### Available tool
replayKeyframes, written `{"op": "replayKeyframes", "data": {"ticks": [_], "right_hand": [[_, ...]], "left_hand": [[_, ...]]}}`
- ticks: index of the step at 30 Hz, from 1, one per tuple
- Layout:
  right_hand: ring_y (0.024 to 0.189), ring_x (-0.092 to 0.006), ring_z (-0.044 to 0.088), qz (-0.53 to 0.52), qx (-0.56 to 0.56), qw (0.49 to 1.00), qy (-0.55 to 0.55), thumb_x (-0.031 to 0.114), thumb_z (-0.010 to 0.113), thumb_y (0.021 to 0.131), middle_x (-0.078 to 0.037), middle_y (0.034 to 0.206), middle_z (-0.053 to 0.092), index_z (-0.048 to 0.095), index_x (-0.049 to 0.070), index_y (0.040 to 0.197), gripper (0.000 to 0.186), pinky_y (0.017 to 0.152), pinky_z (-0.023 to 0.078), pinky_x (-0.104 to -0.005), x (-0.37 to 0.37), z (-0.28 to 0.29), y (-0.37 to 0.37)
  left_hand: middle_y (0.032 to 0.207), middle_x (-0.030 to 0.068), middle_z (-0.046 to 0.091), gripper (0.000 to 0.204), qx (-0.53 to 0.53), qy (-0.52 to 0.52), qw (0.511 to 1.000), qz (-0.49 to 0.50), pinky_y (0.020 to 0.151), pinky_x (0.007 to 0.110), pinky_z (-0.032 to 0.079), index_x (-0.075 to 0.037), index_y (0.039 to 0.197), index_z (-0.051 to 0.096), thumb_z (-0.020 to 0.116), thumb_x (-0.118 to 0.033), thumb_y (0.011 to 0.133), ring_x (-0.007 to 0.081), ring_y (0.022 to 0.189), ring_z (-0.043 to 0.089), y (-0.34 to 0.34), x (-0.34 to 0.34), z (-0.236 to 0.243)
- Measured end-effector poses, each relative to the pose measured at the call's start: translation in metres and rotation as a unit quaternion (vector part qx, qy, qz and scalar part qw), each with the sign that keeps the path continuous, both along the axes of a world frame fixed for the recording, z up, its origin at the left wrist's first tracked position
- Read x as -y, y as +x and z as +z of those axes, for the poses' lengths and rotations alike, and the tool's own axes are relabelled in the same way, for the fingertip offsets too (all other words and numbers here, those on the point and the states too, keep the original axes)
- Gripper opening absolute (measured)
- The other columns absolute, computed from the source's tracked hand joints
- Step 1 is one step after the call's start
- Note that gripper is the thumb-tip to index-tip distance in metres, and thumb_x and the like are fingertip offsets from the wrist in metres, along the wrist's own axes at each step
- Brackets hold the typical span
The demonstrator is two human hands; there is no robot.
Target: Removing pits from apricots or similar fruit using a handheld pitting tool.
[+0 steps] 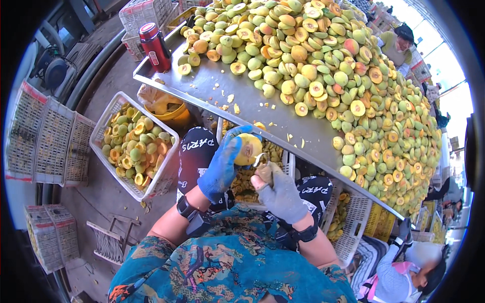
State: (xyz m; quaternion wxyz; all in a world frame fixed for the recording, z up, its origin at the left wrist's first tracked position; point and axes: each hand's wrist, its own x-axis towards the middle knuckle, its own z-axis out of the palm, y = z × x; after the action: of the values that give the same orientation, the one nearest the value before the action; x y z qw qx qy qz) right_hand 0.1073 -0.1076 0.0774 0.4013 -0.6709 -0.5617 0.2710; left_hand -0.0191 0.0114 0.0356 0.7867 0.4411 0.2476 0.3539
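Observation:
My left hand (218,169), in a blue glove, grips a yellow peach half (248,150) with its cut face and brownish centre showing. My right hand (284,194), in a grey glove with the thumb tip bare, is closed round a small tool with a curved metal blade (261,158). The blade is beside the peach half's right edge; I cannot tell whether it touches. The tool's handle is mostly hidden by my fingers. Below both hands, between my knees, stands a crate holding yellow fruit pieces (243,183).
A metal table (222,91) bears a large heap of cut peaches (323,60) and a red flask (155,48). At left are a white crate (173,154) of peach halves, a yellow bucket (169,117), stacked crates (48,136) and a small stool (113,237). Co-workers sit at right.

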Motion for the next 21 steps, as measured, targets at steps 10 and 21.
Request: {"op": "replayKeyframes", "data": {"ticks": [10, 21], "right_hand": [[0.076, -0.0440, 0.063, -0.030, 0.056, 0.997, -0.048, 0.026, 0.064, 0.088, -0.023, 0.078, 0.064, 0.053, 0.003, 0.105, 0.031, 0.061, 0.050, -0.0484, 0.000, 0.003, -0.024], [0.076, -0.0432, 0.063, 0.110, -0.071, 0.988, -0.081, 0.024, 0.060, 0.090, -0.023, 0.073, 0.062, 0.056, -0.002, 0.091, 0.026, 0.062, 0.049, -0.0463, 0.004, 0.012, -0.017]], "left_hand": [[0.114, 0.0117, 0.058, 0.045, -0.073, 0.155, 0.985, 0.006, 0.096, 0.030, 0.042, 0.001, 0.131, 0.045, 0.037, -0.033, 0.104, 0.0173, 0.104, 0.055, -0.016, 0.023, 0.025], [0.093, 0.0118, 0.065, 0.047, -0.137, 0.208, 0.967, -0.059, 0.082, 0.031, 0.049, 0.001, 0.109, 0.062, 0.036, -0.037, 0.103, 0.0185, 0.085, 0.062, -0.026, 0.014, 0.037]]}}
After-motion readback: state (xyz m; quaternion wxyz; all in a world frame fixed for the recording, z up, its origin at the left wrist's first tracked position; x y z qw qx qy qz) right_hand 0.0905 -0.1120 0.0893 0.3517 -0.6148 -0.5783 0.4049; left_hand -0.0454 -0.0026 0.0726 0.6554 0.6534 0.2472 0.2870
